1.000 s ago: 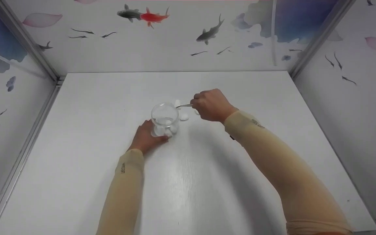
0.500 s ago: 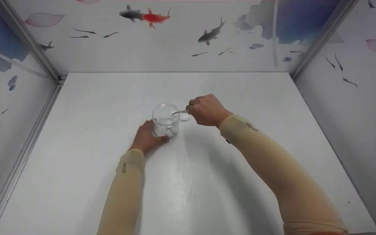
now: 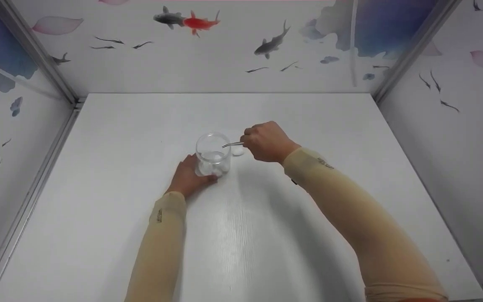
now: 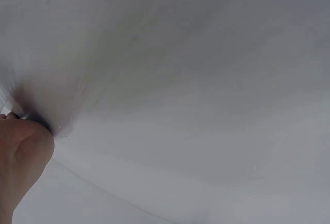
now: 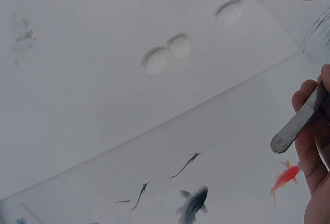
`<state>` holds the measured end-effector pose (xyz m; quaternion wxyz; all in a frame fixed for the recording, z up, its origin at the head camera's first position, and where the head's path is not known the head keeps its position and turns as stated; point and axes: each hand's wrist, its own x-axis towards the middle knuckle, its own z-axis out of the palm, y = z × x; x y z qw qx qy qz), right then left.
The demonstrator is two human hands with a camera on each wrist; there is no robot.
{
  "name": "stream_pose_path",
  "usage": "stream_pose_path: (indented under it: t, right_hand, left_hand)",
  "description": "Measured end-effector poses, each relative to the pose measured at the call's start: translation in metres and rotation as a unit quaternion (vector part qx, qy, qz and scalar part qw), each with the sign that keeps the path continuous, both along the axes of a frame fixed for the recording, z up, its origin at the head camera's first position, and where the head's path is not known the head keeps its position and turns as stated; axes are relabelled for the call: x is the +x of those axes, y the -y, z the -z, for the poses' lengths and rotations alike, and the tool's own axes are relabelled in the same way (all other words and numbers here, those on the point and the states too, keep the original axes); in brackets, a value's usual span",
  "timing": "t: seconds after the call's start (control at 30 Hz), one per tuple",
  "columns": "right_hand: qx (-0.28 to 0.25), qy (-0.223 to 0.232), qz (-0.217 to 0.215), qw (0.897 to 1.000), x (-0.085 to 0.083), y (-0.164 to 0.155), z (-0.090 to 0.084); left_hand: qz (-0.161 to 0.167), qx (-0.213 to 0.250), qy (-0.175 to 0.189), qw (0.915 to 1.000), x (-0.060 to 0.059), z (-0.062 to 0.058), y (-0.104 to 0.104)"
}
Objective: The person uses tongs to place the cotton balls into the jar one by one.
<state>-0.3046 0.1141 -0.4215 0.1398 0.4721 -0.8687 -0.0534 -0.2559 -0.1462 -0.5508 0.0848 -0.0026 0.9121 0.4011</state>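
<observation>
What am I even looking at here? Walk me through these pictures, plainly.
No machine here: a person works with two bare hands, wearing three cameras. The big picture comes from a head camera looking down at a white table walled by panels painted with fish. The other two come from cameras on the wrists.

The left hand grips a clear glass jar standing on the table, with white cotton balls inside. The right hand pinches metal tweezers, their tips at the jar's mouth. Whether the tips carry anything is too small to tell.

The right wrist view shows the tweezers' blunt end and three loose cotton balls on the table. The left wrist view shows mostly blur.
</observation>
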Motion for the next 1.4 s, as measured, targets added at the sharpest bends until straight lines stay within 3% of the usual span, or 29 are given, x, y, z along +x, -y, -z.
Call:
stream_pose_path:
  t: [0.5,1.0,1.4]
  right_hand:
    - [-0.019,-0.009,0.008,1.0,-0.008,-0.02,0.002]
    - [-0.004,0.019,0.082,0.996,-0.019,-0.076,0.022]
    - [0.019,0.031,0.081,0.996,-0.024,-0.071,0.032]
  left_hand:
    - [0.007,-0.003,0.008,0.9999,0.0,0.001,0.002]
    - [0.0,0.002,0.007,1.0,0.002,-0.001,0.0]
    - [-0.006,-0.004,0.021,0.9998,0.0,0.001,0.001]
